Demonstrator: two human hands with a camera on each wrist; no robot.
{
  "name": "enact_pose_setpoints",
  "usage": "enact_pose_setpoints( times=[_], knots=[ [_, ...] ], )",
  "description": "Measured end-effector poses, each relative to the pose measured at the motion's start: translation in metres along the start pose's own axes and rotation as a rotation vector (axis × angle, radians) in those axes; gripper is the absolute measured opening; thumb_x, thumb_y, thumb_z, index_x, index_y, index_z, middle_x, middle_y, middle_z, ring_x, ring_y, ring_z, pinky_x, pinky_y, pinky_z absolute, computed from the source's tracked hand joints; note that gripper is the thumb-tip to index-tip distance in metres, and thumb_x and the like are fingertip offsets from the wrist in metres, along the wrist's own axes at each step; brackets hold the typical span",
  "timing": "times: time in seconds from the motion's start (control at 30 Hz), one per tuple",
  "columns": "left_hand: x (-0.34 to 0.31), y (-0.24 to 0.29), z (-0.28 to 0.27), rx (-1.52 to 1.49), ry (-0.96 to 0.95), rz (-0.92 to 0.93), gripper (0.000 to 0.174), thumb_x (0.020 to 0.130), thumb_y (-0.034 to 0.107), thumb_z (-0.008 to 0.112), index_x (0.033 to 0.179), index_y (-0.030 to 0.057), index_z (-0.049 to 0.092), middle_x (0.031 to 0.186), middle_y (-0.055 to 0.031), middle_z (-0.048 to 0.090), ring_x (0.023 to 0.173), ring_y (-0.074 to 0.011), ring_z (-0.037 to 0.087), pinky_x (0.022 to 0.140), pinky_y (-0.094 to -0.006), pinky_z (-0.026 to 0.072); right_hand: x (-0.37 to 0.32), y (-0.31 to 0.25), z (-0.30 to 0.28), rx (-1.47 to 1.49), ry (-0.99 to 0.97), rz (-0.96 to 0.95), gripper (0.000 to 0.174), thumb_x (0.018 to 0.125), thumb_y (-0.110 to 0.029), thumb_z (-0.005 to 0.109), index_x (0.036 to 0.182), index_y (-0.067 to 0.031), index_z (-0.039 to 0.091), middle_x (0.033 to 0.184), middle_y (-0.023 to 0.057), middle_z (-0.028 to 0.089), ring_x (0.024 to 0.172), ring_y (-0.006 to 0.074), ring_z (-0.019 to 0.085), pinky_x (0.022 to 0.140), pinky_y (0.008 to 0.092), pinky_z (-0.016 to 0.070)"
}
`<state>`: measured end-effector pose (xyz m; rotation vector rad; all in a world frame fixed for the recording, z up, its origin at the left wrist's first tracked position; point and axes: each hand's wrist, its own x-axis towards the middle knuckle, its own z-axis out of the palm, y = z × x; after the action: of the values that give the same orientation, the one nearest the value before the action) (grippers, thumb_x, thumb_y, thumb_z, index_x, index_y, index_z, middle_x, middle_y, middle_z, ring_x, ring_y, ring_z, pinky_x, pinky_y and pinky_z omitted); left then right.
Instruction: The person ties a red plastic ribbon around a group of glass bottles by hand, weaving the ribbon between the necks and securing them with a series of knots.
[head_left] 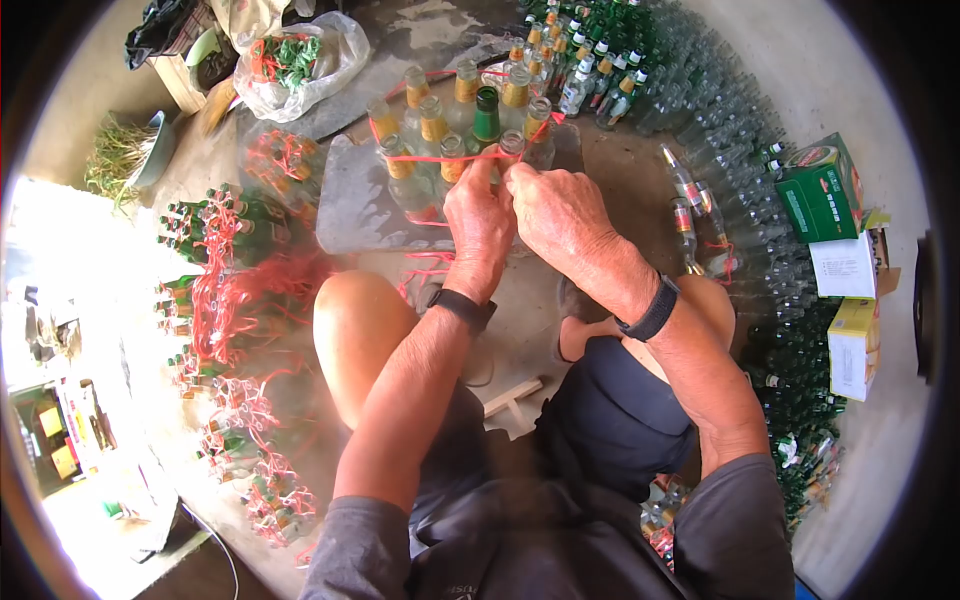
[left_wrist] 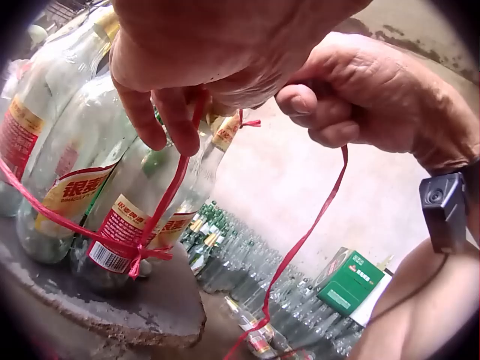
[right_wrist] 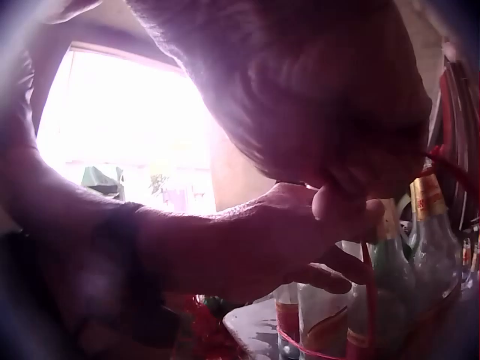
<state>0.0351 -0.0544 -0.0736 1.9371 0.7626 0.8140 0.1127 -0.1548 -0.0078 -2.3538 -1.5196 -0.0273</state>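
A bundle of clear glass bottles (head_left: 403,185), with one green bottle (head_left: 487,118) among them, stands upright on a grey board (head_left: 350,200). Red plastic string (head_left: 430,158) runs round their necks, and a lower loop with a knot (left_wrist: 139,255) crosses the labels. At the near bottle necks my left hand (head_left: 477,215) pinches the string, which stretches down from its fingers to the knot. Close against it, my right hand (head_left: 565,210) grips the string with curled fingers; a loose tail (left_wrist: 300,244) hangs below that hand. The fingertips are partly hidden in the head view.
Rows of empty bottles (head_left: 715,130) line the right wall, with a green carton (head_left: 820,188) over them. Tied bottles and red string (head_left: 215,270) lie on the left. A few loose bottles (head_left: 685,195) lie right of the board. A plastic bag (head_left: 300,75) sits behind.
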Motion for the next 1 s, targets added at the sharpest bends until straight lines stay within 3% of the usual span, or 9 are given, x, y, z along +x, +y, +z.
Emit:
enact_pose_setpoints(
  times=[0.13, 0.23, 0.3, 0.33, 0.47, 0.7, 0.8, 0.93, 1.0],
  knots=[
    [-0.007, 0.004, -0.006, 0.013, 0.037, 0.035, 0.030, 0.095, 0.015, 0.074, 0.122, 0.0020, 0.072, 0.100, -0.0231, 0.074, 0.083, -0.0401, 0.074, 0.072, -0.0461, 0.0564, -0.007, -0.003, 0.012, 0.076, 0.027, 0.072, 0.015, 0.099, -0.016, 0.058, 0.095, -0.0035, 0.062, 0.072, 0.0239, 0.069, 0.073, 0.0448, 0.071, 0.065, 0.0558, 0.0564],
    [-0.011, 0.009, -0.013, -0.038, 0.141, 0.035, 0.021, 0.099, 0.017, 0.071, 0.110, -0.0011, 0.074, 0.096, -0.0228, 0.075, 0.072, -0.0315, 0.073, 0.069, -0.0446, 0.0550, -0.013, -0.009, 0.020, 0.204, 0.048, 0.112, 0.019, 0.103, -0.019, 0.056, 0.095, -0.0025, 0.061, 0.073, 0.0259, 0.067, 0.074, 0.0468, 0.070, 0.064, 0.0568, 0.0549],
    [-0.011, 0.013, -0.024, -0.125, -0.005, -0.150, 0.033, 0.105, 0.029, 0.068, 0.105, -0.0037, 0.073, 0.066, 0.0001, 0.063, 0.063, -0.0070, 0.055, 0.060, -0.0294, 0.0467, -0.016, -0.011, 0.024, 0.255, 0.087, 0.128, 0.019, 0.104, -0.017, 0.056, 0.095, -0.0012, 0.060, 0.074, 0.0275, 0.067, 0.075, 0.0482, 0.068, 0.064, 0.0576, 0.0533],
    [-0.009, 0.010, -0.030, -0.249, -0.143, -0.200, 0.035, 0.106, 0.031, 0.067, 0.102, -0.0036, 0.073, 0.072, 0.0026, 0.062, 0.068, -0.0061, 0.054, 0.062, -0.0277, 0.0469, -0.019, -0.010, 0.027, 0.259, 0.089, 0.131, 0.019, 0.104, -0.017, 0.056, 0.095, -0.0012, 0.060, 0.074, 0.0275, 0.067, 0.075, 0.0482, 0.068, 0.064, 0.0576, 0.0533],
    [0.000, 0.020, -0.040, -0.697, -0.365, -0.482, 0.030, 0.105, 0.029, 0.070, 0.108, 0.0004, 0.075, 0.093, 0.0005, 0.069, 0.080, -0.0074, 0.061, 0.072, -0.0262, 0.0513, -0.024, -0.010, 0.030, 0.366, 0.152, 0.132, 0.017, 0.101, -0.016, 0.056, 0.095, -0.0006, 0.059, 0.076, 0.0278, 0.067, 0.076, 0.0497, 0.068, 0.066, 0.0597, 0.0535],
    [0.013, 0.025, -0.045, -0.674, -0.440, -0.520, 0.029, 0.106, 0.024, 0.065, 0.101, -0.0024, 0.074, 0.089, -0.0038, 0.073, 0.080, -0.0109, 0.066, 0.073, -0.0293, 0.0544, -0.040, -0.026, 0.034, 0.484, 0.080, 0.162, 0.013, 0.099, -0.010, 0.059, 0.099, 0.0024, 0.063, 0.077, 0.0296, 0.066, 0.079, 0.0506, 0.068, 0.067, 0.0579, 0.0535],
    [0.022, 0.016, -0.052, -0.439, -0.456, -0.383, 0.027, 0.102, 0.020, 0.064, 0.102, -0.0047, 0.074, 0.081, -0.0046, 0.071, 0.072, -0.0113, 0.062, 0.065, -0.0320, 0.0502, -0.047, -0.024, 0.028, 0.565, -0.004, 0.007, 0.015, 0.095, -0.012, 0.066, 0.100, 0.0021, 0.069, 0.084, 0.0278, 0.069, 0.084, 0.0484, 0.070, 0.071, 0.0548, 0.0550],
    [0.026, 0.016, -0.063, -0.133, -0.422, -0.181, 0.028, 0.098, 0.020, 0.066, 0.103, -0.0055, 0.076, 0.080, -0.0106, 0.073, 0.072, -0.0169, 0.067, 0.067, -0.0355, 0.0529, -0.042, -0.004, 0.000, 0.432, -0.109, 0.015, 0.017, 0.089, -0.019, 0.076, 0.093, -0.0022, 0.074, 0.090, 0.0208, 0.070, 0.089, 0.0407, 0.072, 0.076, 0.0474, 0.0561],
    [0.024, 0.011, -0.066, 0.006, -0.296, -0.072, 0.026, 0.094, 0.021, 0.068, 0.104, -0.0008, 0.079, 0.083, -0.0189, 0.076, 0.077, -0.0294, 0.075, 0.074, -0.0411, 0.0569, -0.029, 0.010, -0.013, 0.422, 0.029, -0.004, 0.010, 0.091, -0.013, 0.070, 0.092, -0.0032, 0.072, 0.087, 0.0204, 0.067, 0.084, 0.0406, 0.069, 0.074, 0.0468, 0.0552]
  ],
)
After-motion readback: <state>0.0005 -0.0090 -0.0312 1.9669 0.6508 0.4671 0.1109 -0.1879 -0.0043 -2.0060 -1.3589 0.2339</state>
